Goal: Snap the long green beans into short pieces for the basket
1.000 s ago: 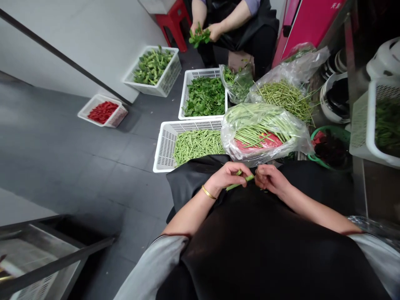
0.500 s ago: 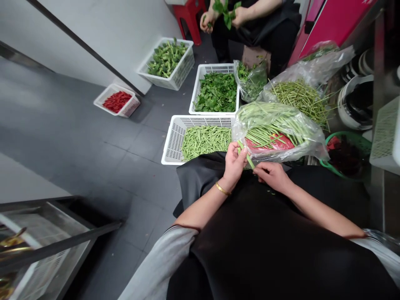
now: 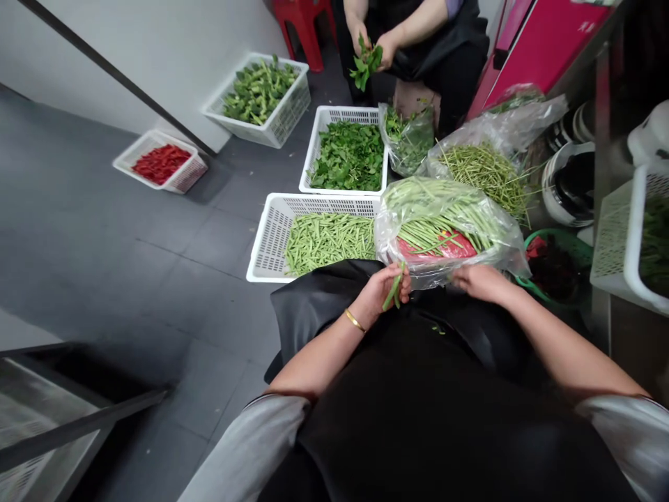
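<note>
A few short green bean pieces (image 3: pixel 393 295) are held in my left hand (image 3: pixel 377 291), its fingers closed round them above my black apron (image 3: pixel 418 390). Farther right, my right hand (image 3: pixel 483 282) is at the near edge of a clear plastic bag (image 3: pixel 506 254); motion smears its fingertips, so I cannot see whether they grip anything. Long green beans (image 3: pixel 444 226) lie in this bag, over something red. Left of it, broken bean pieces (image 3: pixel 329 240) fill part of a white basket (image 3: pixel 264 244).
Beyond are a white basket (image 3: pixel 308 160) of leafy greens, another basket (image 3: pixel 285 129) of green stems and one of red peppers (image 3: pixel 163 164). Opposite, a co-worker's hands (image 3: pixel 384 49) hold leaves. Bagged thin stalks (image 3: pixel 486 174) and a green basket (image 3: pixel 569 244) are right.
My hands have moved apart: the left keeps bean pieces, now pointing down, while the right has shifted right to the bag's edge. The co-worker's hands and leaves have lowered slightly.
</note>
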A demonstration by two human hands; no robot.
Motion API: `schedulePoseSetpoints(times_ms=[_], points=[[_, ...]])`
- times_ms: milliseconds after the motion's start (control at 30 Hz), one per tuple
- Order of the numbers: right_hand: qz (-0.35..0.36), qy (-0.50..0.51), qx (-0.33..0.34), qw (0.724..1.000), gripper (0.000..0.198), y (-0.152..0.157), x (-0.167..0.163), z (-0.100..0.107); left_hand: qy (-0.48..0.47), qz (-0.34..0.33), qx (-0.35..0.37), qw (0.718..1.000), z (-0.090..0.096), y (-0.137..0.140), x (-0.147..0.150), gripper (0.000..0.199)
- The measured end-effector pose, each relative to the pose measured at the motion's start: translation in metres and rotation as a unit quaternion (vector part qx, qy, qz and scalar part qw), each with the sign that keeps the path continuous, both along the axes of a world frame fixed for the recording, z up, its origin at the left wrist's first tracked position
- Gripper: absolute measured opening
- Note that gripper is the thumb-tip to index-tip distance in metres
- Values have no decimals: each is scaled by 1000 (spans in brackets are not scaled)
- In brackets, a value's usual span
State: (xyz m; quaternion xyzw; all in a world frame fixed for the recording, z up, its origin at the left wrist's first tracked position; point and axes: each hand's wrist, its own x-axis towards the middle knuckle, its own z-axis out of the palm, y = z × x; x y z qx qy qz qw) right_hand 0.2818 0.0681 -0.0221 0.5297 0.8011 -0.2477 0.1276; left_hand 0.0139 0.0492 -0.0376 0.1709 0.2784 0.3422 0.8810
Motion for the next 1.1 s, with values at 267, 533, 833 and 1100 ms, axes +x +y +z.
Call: schedulePoseSetpoints(times_ms=[267, 533, 833, 1100], points=[[-46, -177, 82, 980, 36, 98, -16, -46, 69, -35, 31, 997, 0, -7, 6, 32], [-161, 181, 40, 969, 27, 23, 12, 15, 157, -75, 78, 982, -1, -19, 21, 51], [-222, 455, -119, 854, 39, -67, -82, 17, 145, 142, 70, 977, 21, -38, 20, 33], [37, 221, 319, 921, 31, -90, -94, 36, 89, 240, 21, 967, 33, -43, 6, 24]])
